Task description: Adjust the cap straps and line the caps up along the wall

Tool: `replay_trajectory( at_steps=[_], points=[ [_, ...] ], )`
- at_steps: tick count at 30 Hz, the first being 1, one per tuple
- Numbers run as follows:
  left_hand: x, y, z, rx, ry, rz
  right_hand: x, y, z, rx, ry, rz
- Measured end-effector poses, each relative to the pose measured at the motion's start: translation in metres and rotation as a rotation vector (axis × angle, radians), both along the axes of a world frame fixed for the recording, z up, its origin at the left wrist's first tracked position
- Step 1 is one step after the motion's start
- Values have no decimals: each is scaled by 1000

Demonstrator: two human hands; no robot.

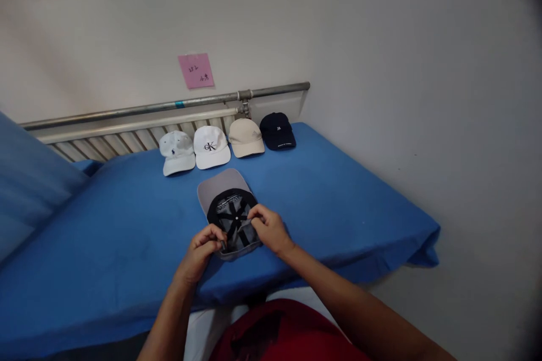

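Observation:
A grey baseball cap (224,181) lies upside down on the blue-covered surface, its brim pointing away from me and its dark lining with black seam tape facing up. At the cap's near left edge, my left hand (202,249) is closed in a pinch on the rim, with a small dark piece showing at the fingertips. My right hand (271,229) pinches the right side, its fingertips reaching over the opening on what looks like a thin strip of the cap. The strip's exact kind is too small to tell.
Behind stand a pale cap with a small logo (178,152), a white CK cap (212,148), a beige cap (246,138) and a black cap (278,131). A metal pipe (148,110) and radiator (105,145) run along the wall. Blue curtain (34,180) hangs left.

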State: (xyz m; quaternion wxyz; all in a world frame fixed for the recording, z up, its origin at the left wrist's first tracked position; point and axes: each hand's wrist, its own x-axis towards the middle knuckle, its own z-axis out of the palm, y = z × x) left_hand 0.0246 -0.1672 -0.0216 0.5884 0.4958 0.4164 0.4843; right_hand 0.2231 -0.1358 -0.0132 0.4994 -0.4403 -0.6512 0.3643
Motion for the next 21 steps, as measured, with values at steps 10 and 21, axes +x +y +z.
replay_trajectory(
  at_steps=[10, 21],
  points=[
    [27, -28, 43, 444, 1047, -32, 12, -8, 8, -46, 237, -103],
    [82, -9, 70, 417, 1296, -212, 24, 2, 3, -97, 446, -223]
  ],
)
